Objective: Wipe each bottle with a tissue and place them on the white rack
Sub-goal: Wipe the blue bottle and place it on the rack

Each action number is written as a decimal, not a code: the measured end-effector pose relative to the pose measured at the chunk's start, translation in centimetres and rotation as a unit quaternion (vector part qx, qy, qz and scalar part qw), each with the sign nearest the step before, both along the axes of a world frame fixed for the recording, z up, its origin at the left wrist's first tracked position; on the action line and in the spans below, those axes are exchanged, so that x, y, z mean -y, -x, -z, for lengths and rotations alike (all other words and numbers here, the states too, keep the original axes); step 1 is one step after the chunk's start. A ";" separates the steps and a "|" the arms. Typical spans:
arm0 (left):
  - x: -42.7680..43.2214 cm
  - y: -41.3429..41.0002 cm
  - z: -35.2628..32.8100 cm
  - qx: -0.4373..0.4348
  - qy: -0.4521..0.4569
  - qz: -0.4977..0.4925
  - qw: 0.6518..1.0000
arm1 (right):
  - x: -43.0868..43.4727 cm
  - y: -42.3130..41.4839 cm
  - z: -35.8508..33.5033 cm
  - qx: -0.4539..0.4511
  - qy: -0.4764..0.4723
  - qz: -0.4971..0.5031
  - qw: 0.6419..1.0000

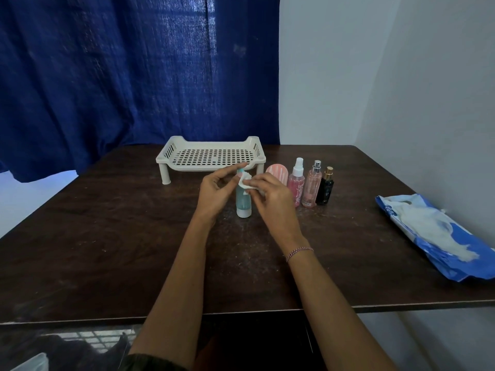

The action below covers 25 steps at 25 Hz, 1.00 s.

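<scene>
Left hand: the left hand is curling around the upper part of the teal bottle, its forefinger reaching past the bottle's top toward the white rack.
Right hand: the right hand is pinching a crumpled white tissue and pressing it against the top of the teal bottle; a red-and-white thread bracelet is sitting on its wrist.
Teal bottle: it is standing upright on the table, white end down, just in front of the rack's front right corner, between the two hands.
White rack: it is standing on its short legs at the far side of the table, and its perforated floor is carrying nothing.
Waiting bottles: a row is standing just right of the rack's front right leg. Going outward from the rack, it holds a pink ribbed oval container, a pink spray bottle with a white nozzle, a clear pink bottle with a silver top, and a black bottle with a gold cap.
Tissue pack: a blue-and-white tissue pack is lying flat well to the right of the rack, nearer the person, with white tissue showing through its top.
Backdrop: a dark blue curtain is hanging behind the rack.
</scene>
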<state>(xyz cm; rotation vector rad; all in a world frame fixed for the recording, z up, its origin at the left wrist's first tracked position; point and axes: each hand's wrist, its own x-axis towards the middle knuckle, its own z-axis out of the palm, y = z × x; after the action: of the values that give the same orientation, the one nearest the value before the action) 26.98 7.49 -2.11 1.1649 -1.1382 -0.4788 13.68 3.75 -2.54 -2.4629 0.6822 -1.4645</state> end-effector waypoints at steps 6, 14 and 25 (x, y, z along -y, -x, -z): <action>-0.1 -0.2 0.0 -0.012 -0.007 -0.013 1.000 | -0.2 -0.1 0.1 -0.037 0.006 -0.004 0.999; 0.0 -0.3 0.2 -0.040 -0.005 -0.038 0.998 | 0.0 -0.3 0.5 -0.061 -0.005 -0.009 0.998; 0.1 -0.1 0.3 -0.035 -0.004 -0.049 0.998 | -0.3 -0.8 0.3 -0.053 0.005 -0.001 0.999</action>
<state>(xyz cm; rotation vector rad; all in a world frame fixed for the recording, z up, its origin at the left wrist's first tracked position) 27.06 7.42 -2.41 1.1965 -1.0154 -0.4446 14.45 4.06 -2.87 -2.5630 0.6940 -1.3485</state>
